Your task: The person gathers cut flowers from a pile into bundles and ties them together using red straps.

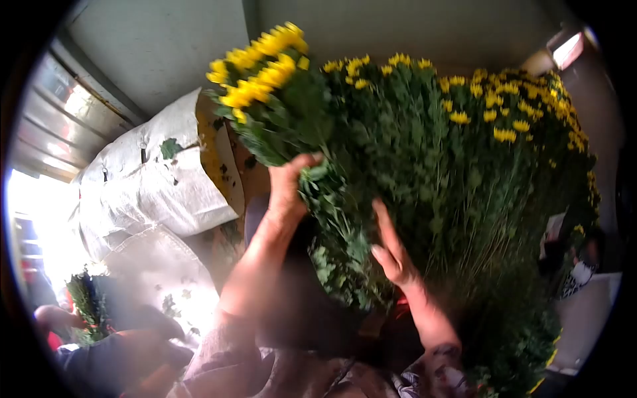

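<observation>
My left hand [288, 187] is wrapped round the upper stems of a bunch of yellow chrysanthemums [282, 119]. The flower heads point up and to the left, and the leafy stems hang down in front of my lap. To the right of those stems is my right hand [394, 255], its fingers stretched out and apart. It is close beside the foliage; whether it touches the leaves I cannot tell. A large heap of yellow chrysanthemums [464, 166] lies just beyond and to the right of both hands, blooms along its far edge.
A white woven sack [149, 179] lies on the left, with a pale sheet [156, 262] scattered with leaves below it. At lower left another person's hand [56, 318] holds a green bunch [89, 305]. A grey wall [371, 30] stands behind the flowers.
</observation>
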`<state>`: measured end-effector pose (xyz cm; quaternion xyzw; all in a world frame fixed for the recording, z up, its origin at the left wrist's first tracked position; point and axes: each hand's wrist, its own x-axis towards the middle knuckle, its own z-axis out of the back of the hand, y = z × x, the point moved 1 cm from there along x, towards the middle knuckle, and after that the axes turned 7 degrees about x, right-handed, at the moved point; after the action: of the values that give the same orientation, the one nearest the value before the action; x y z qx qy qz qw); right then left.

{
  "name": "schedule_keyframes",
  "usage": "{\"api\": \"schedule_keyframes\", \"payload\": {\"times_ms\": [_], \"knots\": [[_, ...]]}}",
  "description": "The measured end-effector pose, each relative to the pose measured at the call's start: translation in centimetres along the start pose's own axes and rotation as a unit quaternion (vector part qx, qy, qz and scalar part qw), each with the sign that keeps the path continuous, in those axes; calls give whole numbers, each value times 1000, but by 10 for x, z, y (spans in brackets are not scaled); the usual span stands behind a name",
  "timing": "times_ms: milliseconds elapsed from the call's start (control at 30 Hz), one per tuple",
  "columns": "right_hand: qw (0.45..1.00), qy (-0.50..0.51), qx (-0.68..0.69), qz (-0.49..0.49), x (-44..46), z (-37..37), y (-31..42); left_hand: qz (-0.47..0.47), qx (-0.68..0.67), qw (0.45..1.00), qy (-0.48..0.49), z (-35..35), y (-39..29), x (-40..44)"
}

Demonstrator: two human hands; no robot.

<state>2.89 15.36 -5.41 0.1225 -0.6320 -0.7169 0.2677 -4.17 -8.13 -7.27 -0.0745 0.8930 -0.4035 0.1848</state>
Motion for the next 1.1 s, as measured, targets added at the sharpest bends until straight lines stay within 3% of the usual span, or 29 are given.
{"api": "schedule_keyframes", "payload": {"times_ms": [67,100,133,167,200,300,367,433,467,567,633,667,700,767,833,867,900,967,1000,1033,1100], "knots": [[959,62,-263,78,20,-18,8,-7,23,1000,4,10,-11,-20],[942,53,-319,95,24,-40,21,-33,69,997,23,10,-24,-35],[920,41,-373,110,27,-62,33,-40,6,999,-16,26,-21,-44],[918,81,-377,91,22,-72,35,-52,-59,995,-59,44,-20,-54],[922,101,-361,97,17,-81,42,-94,-12,995,-9,57,-26,-64],[938,141,-284,139,15,-79,41,-65,7,997,-31,102,-31,-88],[957,130,-180,186,25,-52,5,-84,8,991,102,134,-26,-80],[993,-17,-117,-25,39,-16,-77,-99,8,981,164,132,-21,-65],[938,-117,-325,-7,52,-2,-98,-145,-80,924,344,114,-17,-40],[849,-121,-505,-93,45,-1,-180,-229,-160,824,493,89,-14,-28],[841,34,-458,-286,36,-7,-201,-191,-136,807,542,86,-17,-25],[840,37,-462,-283,33,-6,-203,-181,-129,801,556,77,-22,-28],[873,2,-411,-261,30,-2,-203,-157,-75,868,464,67,-30,-44],[902,-26,-361,-235,32,11,-194,-137,-23,923,358,65,-32,-48],[917,-97,-168,-347,34,31,-164,-101,-6,957,272,70,-31,-55],[953,-201,-161,-158,25,40,-186,-86,-3,967,239,72,-28,-61],[952,-201,-168,-157,20,57,-201,-76,-5,973,217,75,-27,-65],[916,-235,-123,-302,19,94,-217,-56,-10,981,185,78,-22,-74],[897,-235,-127,-353,41,93,-178,-49,-7,983,174,77,-20,-78],[895,-236,-133,-354,47,101,-181,-42,-12,985,165,78,-18,-79],[854,-191,-141,-463,59,114,-194,-32,-13,988,150,79,-16,-84]]}}
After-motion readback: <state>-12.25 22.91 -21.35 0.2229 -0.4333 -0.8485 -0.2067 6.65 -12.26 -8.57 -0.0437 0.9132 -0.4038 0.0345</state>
